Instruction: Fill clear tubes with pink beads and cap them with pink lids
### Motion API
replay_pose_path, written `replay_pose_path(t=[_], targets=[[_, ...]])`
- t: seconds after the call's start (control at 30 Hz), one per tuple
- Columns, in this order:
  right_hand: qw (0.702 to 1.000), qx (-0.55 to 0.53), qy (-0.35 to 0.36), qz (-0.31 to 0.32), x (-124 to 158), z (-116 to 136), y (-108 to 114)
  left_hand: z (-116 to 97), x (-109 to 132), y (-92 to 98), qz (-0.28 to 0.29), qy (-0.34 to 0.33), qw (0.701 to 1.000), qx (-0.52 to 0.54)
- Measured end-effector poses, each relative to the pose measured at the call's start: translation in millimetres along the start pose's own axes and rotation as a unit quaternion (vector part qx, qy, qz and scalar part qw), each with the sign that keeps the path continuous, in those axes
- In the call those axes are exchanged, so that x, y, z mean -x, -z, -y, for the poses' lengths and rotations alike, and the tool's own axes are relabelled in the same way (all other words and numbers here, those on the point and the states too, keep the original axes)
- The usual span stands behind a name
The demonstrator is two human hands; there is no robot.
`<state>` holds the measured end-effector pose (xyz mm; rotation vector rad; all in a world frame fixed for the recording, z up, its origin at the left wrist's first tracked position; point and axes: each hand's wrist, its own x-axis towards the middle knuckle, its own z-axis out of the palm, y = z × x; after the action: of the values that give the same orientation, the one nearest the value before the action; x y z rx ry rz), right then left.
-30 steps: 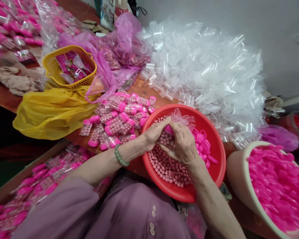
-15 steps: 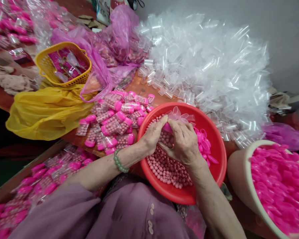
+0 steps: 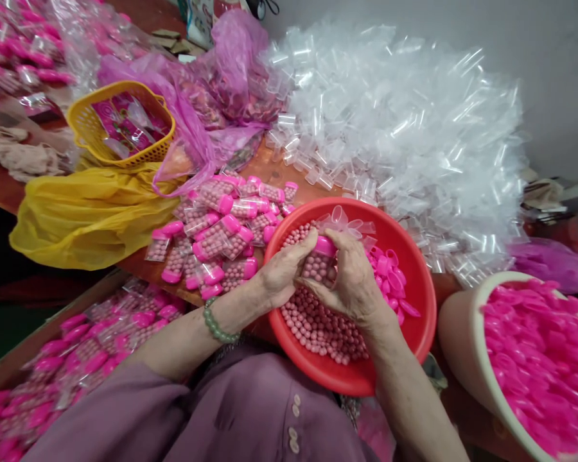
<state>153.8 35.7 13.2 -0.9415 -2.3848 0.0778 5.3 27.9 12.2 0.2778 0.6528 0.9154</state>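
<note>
Loosely curled hands [image 3: 357, 276] hold a pink-capped bead container [image 3: 320, 263].

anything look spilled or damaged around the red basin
No, nothing stands out: the loose pink beads lie inside the red basin, and the capped container between the left hand and right hand shows no visible damage.

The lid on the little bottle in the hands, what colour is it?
The lid is bright pink; it shows best in the head view.
</note>
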Motion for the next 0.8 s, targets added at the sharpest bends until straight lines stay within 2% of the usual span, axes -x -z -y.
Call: replay_pose_path(t=[0.13, 0.33, 0.53, 0.63, 0.8], targets=[[0.999, -0.028, -0.01, 0.033, -0.5, 0.7, -3.8, 2.5, -4.5, -0.8, -0.018, 0.014, 1.0, 0.007], [1.0, 0.008, 0.017, -0.017, 1.3, 2.2, -10.1, 11.2, -11.8, -1.0, -0.064, -0.029, 0.997, 0.031], [0.997, 0.058, 0.029, -0.039, 1.0, 8.1, -12.8, 14.5, -11.4, -4.6, -0.154, -0.101, 0.982, 0.028], [0.996, 0.071, 0.036, -0.05, 0.8, 12.9, -14.1, 16.3, -11.2, -2.9, -0.162, -0.125, 0.979, 0.022], [0.996, 0.064, 0.029, -0.055, 0.5, 13.3, -16.6, 15.5, -12.8, 0.8, -0.138, -0.129, 0.981, 0.04]])
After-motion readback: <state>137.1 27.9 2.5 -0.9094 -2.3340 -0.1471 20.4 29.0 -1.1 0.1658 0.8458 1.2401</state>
